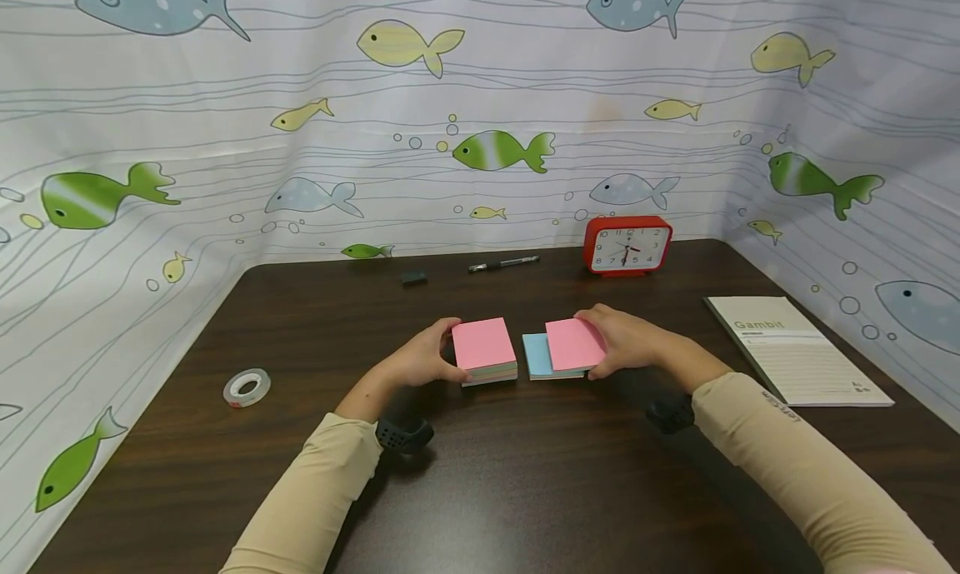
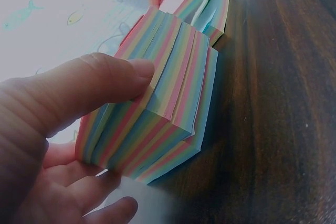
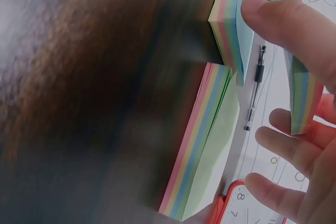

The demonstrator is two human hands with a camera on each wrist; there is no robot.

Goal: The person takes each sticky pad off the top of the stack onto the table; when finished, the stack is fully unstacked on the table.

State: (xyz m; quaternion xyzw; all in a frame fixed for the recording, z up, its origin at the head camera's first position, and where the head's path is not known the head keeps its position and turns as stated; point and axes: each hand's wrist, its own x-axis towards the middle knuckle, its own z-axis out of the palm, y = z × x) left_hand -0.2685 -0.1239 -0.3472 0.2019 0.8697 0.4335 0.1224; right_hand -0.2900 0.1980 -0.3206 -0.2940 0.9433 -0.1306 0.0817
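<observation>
Dark wood surface: the table (image 1: pixel 525 491) carries everything I see; a fish-printed curtain (image 1: pixel 225 141) walls it on three sides.
Left stack: a thick block of striped sticky notes (image 1: pixel 484 351) with a pink top sheet stands on the table just left of centre. In the left wrist view its edges show pink, blue, green and yellow bands (image 2: pixel 157 103), slightly stepped.
Left hand: my left hand (image 1: pixel 420 359) grips the left stack from its left side, thumb curled over one edge and fingers (image 2: pixel 89 190) cupped round the other.
Right stack: a thinner pink-topped wad (image 1: pixel 574 343) sits skewed over a blue-topped pad (image 1: pixel 536 356), which lies flat on the table just beside the left stack, not touching it.
Right hand: my right hand (image 1: pixel 628 339) holds the pink-topped wad from its right side, thumb pressing the edge (image 3: pixel 283 22); the lower fingers (image 3: pixel 286 145) spread loosely.
Clock: a red alarm clock (image 1: pixel 627 246) stands at the far edge, upright.
Pen: a black pen (image 1: pixel 503 264) lies left of the clock.
Small dark object: it (image 1: pixel 414 277) lies left of the pen; I cannot tell what it is.
Tape: a roll (image 1: pixel 247 387) lies flat near the left edge.
Notepad: a lined pad (image 1: pixel 798 351) lies at far right.
</observation>
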